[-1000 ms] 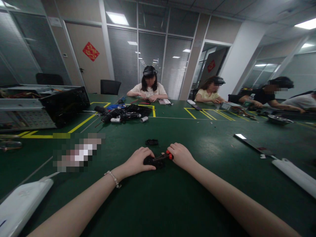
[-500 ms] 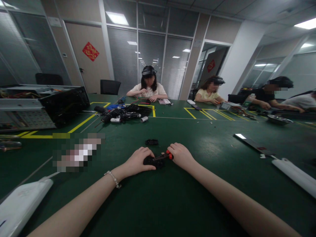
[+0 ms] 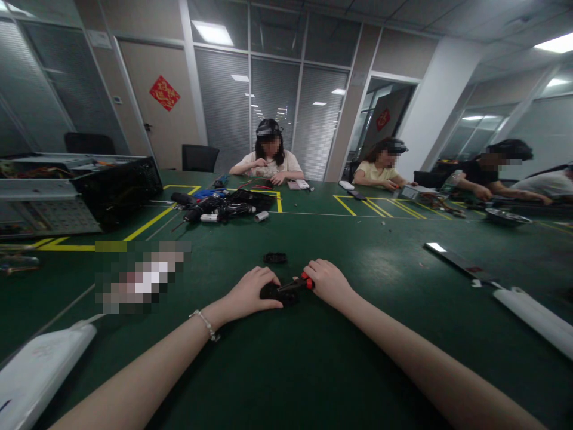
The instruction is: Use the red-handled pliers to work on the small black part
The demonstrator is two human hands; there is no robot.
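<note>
My left hand [image 3: 252, 289] is closed around the left end of a small black plastic part [image 3: 271, 292] on the green table, thumb in front and fingers behind. From the right, my right hand [image 3: 329, 280] grips the red handles of a pair of pliers [image 3: 308, 280]. The dark jaws point left and reach onto the black part; whether they pinch anything on it I cannot make out. Just beyond my hands lies a second small black piece [image 3: 274, 258], touched by neither hand.
An open computer case [image 3: 120, 191] stands at the left. A drill and cables form a pile [image 3: 215, 206] further back. White power banks lie at the left [image 3: 49, 370] and right [image 3: 535, 316], the right one near a phone [image 3: 456, 261]. Several people sit across the table.
</note>
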